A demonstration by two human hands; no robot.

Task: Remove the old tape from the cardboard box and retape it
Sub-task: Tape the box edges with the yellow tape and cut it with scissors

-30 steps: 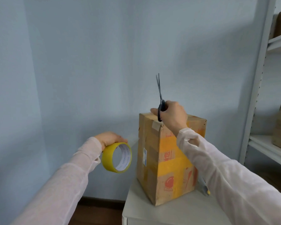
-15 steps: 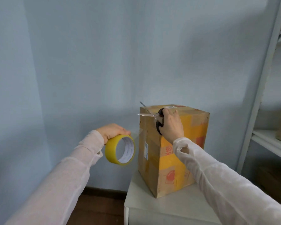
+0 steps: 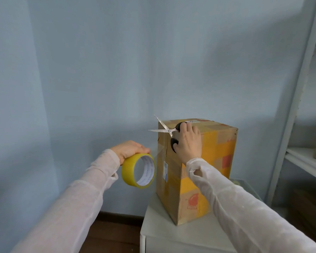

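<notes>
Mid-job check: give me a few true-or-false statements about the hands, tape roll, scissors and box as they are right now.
1. The left hand holds the tape roll. True.
2. The scissors are closed. False: their blades are spread open.
3. The right hand holds the scissors near the top of the box. True.
4. The box lies on the floor. False: it stands upright on a white cabinet.
5. The tape roll is to the right of the box. False: it is to its left.
</notes>
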